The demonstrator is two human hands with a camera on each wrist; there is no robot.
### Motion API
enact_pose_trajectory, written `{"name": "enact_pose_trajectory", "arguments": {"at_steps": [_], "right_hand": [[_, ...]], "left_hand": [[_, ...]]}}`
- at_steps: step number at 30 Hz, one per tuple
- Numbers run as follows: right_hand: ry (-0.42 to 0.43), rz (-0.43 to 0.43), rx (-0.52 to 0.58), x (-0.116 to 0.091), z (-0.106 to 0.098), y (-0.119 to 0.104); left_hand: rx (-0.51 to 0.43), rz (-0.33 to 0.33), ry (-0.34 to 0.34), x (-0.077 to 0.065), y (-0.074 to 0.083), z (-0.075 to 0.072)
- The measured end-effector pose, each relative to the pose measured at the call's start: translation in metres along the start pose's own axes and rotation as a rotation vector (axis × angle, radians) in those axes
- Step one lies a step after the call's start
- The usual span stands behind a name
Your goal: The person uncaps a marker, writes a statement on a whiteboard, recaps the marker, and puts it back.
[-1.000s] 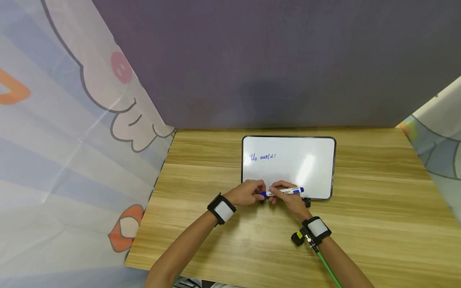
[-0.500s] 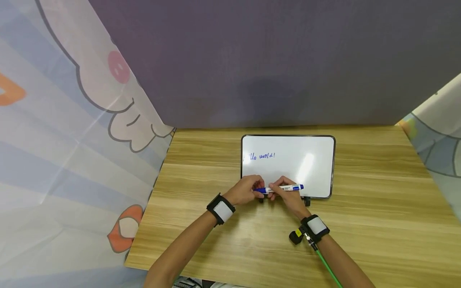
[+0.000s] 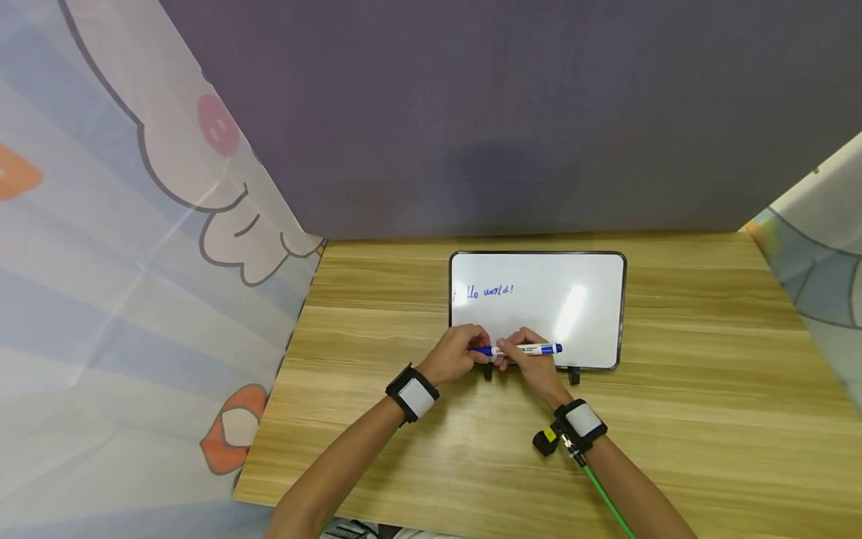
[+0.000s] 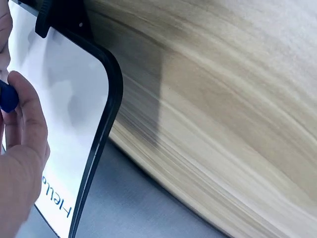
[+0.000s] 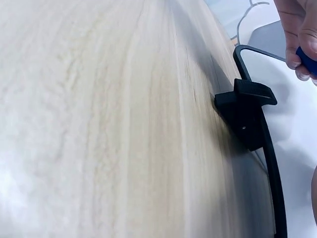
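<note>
A white marker with blue ends lies nearly level across the lower part of the whiteboard in the head view. My left hand pinches its blue cap between thumb and fingers. Just right of it, my right hand grips the white barrel. The two hands almost meet. Blue handwriting reading "Hello world!" runs across the board's upper left, its first letters faint in the head view. In the right wrist view, the cap's blue tip shows between the left fingers.
Black clips hold the whiteboard's near edge on the wooden table. A grey panel stands behind the table. Printed cloth hangs at the left side. A green cable trails from the right wristband.
The marker was slightly tilted and is more level now. Both hands have shifted a little up the view with it, the right one also leftward. The grips stay the same.
</note>
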State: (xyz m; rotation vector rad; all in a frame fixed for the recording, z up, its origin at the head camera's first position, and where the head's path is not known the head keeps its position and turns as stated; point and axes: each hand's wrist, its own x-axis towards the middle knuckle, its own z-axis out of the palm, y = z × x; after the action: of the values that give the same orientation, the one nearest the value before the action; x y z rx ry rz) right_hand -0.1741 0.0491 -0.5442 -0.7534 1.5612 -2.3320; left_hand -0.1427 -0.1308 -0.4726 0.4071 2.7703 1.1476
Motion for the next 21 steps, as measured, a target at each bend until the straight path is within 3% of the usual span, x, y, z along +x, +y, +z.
{"name": "enact_pose_trajectory", "arguments": {"at_steps": [7, 13, 15, 21], "right_hand": [[0.059, 0.096, -0.037, 0.006, 0.01, -0.016], [-0.036, 0.137, 0.027, 0.008, 0.005, -0.02], [-0.05, 0.197, 0.017, 0.008, 0.005, -0.026], [0.018, 0.328, 0.042, 0.007, 0.021, -0.033]], "left_hand": [[0.023, -0.004, 0.047, 0.0, 0.003, -0.001], [0.102, -0.003, -0.007, -0.002, -0.003, 0.0], [0.118, 0.017, -0.003, -0.003, -0.002, 0.0], [0.255, 0.118, 0.141, -0.005, 0.008, 0.002]]}}
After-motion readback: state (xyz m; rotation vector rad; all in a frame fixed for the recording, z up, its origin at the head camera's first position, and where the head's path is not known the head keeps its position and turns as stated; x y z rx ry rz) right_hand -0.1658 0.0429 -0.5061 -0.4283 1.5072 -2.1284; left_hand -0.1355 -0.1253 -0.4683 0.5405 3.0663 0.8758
